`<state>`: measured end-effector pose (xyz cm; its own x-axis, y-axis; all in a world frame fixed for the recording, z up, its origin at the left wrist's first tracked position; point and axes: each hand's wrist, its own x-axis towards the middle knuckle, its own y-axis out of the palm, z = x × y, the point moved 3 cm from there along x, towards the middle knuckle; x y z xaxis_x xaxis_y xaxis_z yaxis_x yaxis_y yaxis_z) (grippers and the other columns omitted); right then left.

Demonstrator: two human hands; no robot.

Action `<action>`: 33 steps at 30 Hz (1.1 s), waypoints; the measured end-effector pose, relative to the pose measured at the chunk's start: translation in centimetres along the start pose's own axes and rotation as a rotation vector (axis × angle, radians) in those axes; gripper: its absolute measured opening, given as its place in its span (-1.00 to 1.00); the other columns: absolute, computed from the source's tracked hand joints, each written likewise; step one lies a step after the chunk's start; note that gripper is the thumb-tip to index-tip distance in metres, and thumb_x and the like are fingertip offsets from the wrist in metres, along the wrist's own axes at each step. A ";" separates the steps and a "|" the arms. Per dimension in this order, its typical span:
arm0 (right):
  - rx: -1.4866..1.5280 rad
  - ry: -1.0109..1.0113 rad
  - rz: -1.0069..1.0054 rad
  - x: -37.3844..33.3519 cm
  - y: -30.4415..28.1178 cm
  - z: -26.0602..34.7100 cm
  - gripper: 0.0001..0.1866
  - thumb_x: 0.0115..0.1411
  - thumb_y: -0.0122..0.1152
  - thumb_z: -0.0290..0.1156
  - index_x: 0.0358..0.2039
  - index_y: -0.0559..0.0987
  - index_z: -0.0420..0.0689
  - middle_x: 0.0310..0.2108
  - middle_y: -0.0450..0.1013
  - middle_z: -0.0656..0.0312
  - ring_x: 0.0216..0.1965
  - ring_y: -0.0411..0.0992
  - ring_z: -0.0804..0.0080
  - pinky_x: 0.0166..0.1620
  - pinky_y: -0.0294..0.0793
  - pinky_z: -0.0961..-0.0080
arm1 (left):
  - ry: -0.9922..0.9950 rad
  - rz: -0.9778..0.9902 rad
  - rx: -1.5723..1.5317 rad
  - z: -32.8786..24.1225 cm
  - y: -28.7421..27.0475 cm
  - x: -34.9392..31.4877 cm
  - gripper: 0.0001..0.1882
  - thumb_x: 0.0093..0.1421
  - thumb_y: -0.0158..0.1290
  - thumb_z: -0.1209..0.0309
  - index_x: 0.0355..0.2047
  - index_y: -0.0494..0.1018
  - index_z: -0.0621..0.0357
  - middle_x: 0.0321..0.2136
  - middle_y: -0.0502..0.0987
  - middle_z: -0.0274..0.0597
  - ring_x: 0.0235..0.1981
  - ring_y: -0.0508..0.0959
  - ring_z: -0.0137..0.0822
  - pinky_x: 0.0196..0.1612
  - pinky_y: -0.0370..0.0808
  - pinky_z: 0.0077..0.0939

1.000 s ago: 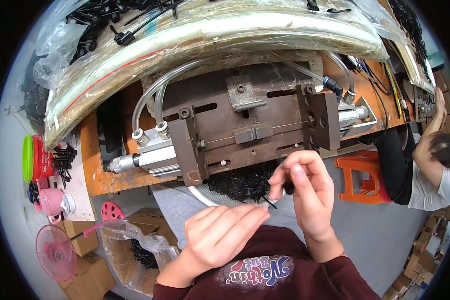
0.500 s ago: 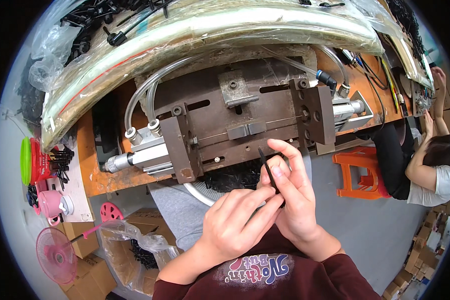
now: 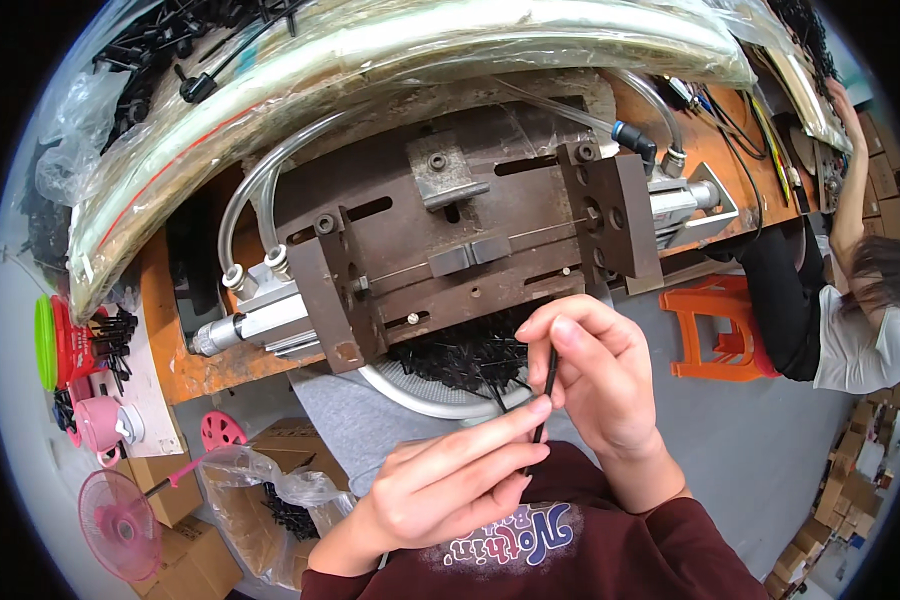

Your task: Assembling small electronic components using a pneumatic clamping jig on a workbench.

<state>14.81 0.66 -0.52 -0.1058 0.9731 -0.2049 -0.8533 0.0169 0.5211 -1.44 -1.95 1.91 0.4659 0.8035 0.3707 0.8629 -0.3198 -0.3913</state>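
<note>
A thin black rod point(image 3: 552, 374) is held at a steep slant between my two hands, low in front of the machine. My right hand point(image 3: 610, 390) pinches its upper part with curled fingers and thumb. Fingers of my left hand point(image 3: 440, 480) close on the lower part, so much of the rod is covered. Just beyond my hands, a round pale basket point(image 3: 400, 397) holds a heap of thin black pieces point(image 3: 450, 355), partly under the machine's front edge. The brown metal fixture point(image 3: 370, 240) carries a small grey block point(image 3: 470, 257) at its middle, which neither hand touches.
Air cylinders flank the fixture, one at left point(image 3: 275, 318) and one at right point(image 3: 678, 204), with clear hoses. Behind lies a plastic-wrapped bundle point(image 3: 370, 55). A pink fan point(image 3: 120, 525) and cardboard boxes stand lower left. An orange stool point(image 3: 710, 325) and another person point(image 3: 860, 330) are at right.
The rod has swung from leaning left at its top to leaning right. My right hand has moved slightly right, my left slightly down and left. More of the basket shows as the view shifts.
</note>
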 end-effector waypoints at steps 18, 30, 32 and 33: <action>-0.104 -0.068 0.007 -0.7 -0.1 0.3 -0.82 0.30 0.09 -0.43 -0.35 0.51 -0.31 -0.50 0.52 0.10 -0.65 0.44 0.59 -0.58 0.40 0.71 | 0.110 -0.002 -0.012 0.0 -0.8 -0.4 -0.69 -0.21 0.38 0.50 -0.41 0.58 0.32 -0.20 0.59 0.08 -0.38 0.67 -0.21 -0.35 0.64 -0.50; -0.002 -0.054 -0.011 -0.6 -0.1 -0.1 -0.80 0.34 0.03 -0.41 -0.33 0.47 -0.31 -0.51 0.51 0.04 -0.66 0.47 0.48 -0.58 0.47 0.66 | 0.126 -0.005 0.004 0.3 -0.4 -0.4 -0.71 -0.19 0.37 0.50 -0.41 0.59 0.31 -0.23 0.60 0.06 -0.42 0.66 -0.25 -0.38 0.64 -0.51; 0.020 -0.049 -0.006 -0.6 0.0 -0.1 -0.79 0.34 0.03 -0.41 -0.33 0.47 -0.31 -0.51 0.51 0.03 -0.66 0.48 0.46 -0.58 0.48 0.64 | 0.116 -0.017 0.007 0.3 -0.4 -0.5 -0.71 -0.19 0.37 0.50 -0.41 0.59 0.31 -0.23 0.61 0.06 -0.42 0.66 -0.25 -0.38 0.64 -0.51; 0.030 -0.047 -0.004 -0.6 0.0 0.0 -0.79 0.33 0.03 -0.40 -0.33 0.47 -0.32 -0.51 0.51 0.03 -0.66 0.48 0.46 -0.58 0.49 0.63 | 0.112 -0.023 0.008 0.3 -0.4 -0.6 -0.71 -0.19 0.37 0.50 -0.41 0.59 0.31 -0.23 0.61 0.06 -0.42 0.66 -0.24 -0.38 0.64 -0.51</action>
<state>14.87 0.05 -0.43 -0.0779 0.9827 -0.1678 -0.8381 0.0266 0.5449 -2.13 -2.10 1.59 0.4651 0.7492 0.4716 0.8724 -0.2975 -0.3879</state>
